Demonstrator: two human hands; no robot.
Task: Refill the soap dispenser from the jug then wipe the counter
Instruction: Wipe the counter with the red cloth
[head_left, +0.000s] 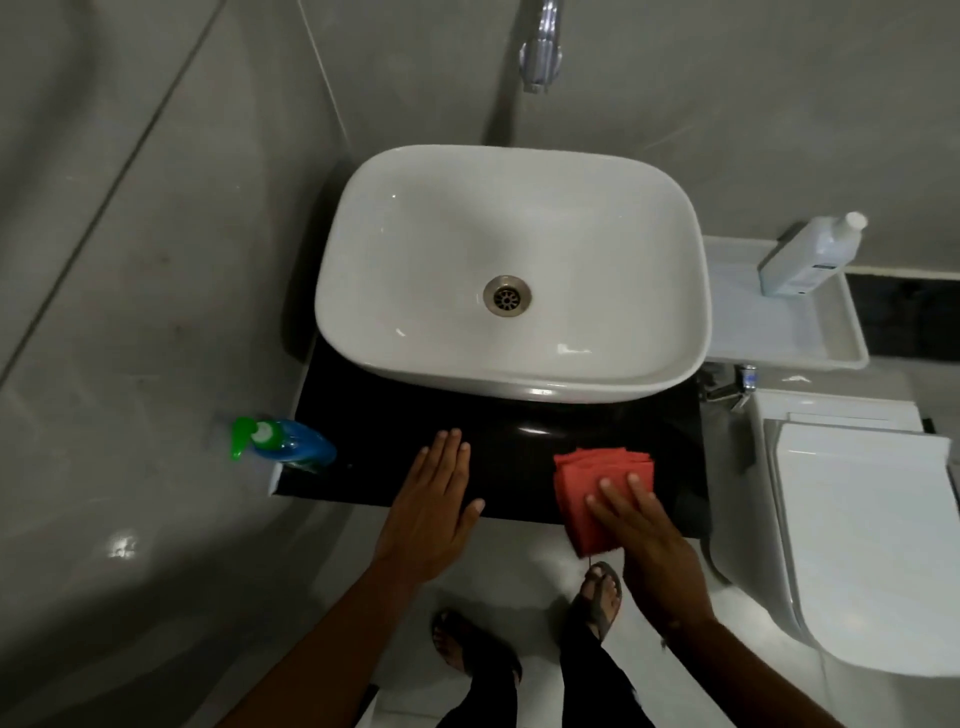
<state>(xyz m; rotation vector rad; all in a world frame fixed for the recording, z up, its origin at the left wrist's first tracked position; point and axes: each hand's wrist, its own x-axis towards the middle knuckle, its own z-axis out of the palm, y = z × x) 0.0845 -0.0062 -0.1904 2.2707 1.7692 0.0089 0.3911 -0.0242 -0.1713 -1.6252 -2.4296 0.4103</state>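
A folded red cloth (587, 480) lies on the front right of the black counter (374, 447), partly hanging over its front edge. My right hand (639, 530) presses flat on the cloth. My left hand (434, 499) rests flat on the counter's front edge, fingers together, holding nothing. The blue soap dispenser (298, 447) with a green pump stands at the counter's left end. A white jug (808, 254) with a white cap stands on a tray at the right, away from both hands.
A white basin (363, 234) fills the back of the counter, with a chrome tap (541, 49) on the wall above it. A white tray (810, 343) holds the jug. A white toilet (857, 545) stands at the right. My sandalled feet are below.
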